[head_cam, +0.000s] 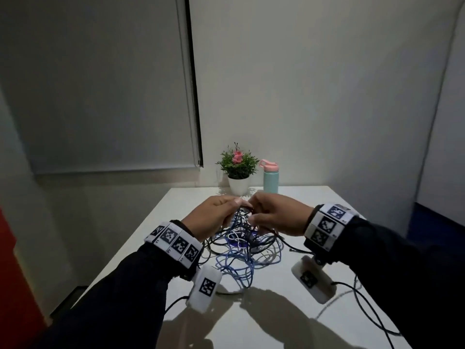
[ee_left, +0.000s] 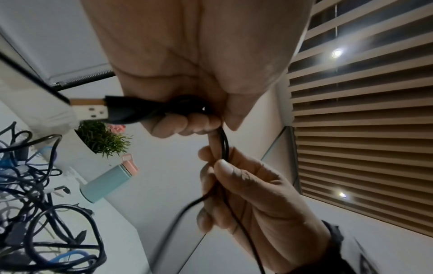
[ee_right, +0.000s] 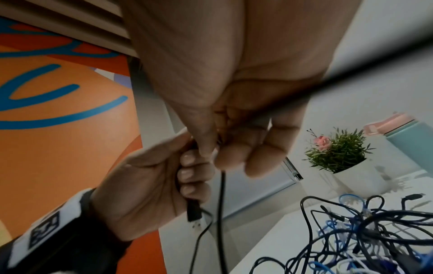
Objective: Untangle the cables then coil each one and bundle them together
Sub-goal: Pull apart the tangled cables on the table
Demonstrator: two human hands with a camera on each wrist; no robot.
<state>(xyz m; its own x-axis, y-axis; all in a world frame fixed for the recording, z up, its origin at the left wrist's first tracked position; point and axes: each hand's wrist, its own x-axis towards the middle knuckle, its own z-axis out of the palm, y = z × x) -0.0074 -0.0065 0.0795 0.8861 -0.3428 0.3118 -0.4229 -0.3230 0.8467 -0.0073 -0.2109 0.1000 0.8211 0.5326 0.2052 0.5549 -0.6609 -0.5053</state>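
A tangle of black, blue and white cables (head_cam: 247, 250) lies in the middle of the white table (head_cam: 309, 200). Both hands hover just above it, close together. My left hand (head_cam: 236, 204) grips a black USB cable just behind its plug; in the left wrist view the plug (ee_left: 103, 109) sticks out of the curled fingers (ee_left: 185, 124). My right hand (head_cam: 254, 210) pinches the same black cable (ee_left: 222, 146) a short way along, between thumb and fingers. In the right wrist view the plug (ee_right: 194, 215) points down and the cable (ee_right: 221, 204) hangs towards the pile.
A potted plant with a pink flower (head_cam: 238, 172) and a teal bottle with a pink lid (head_cam: 270, 178) stand at the table's far edge against the wall. Thin black leads (head_cam: 364, 306) from the wrist cameras trail over the near right of the table.
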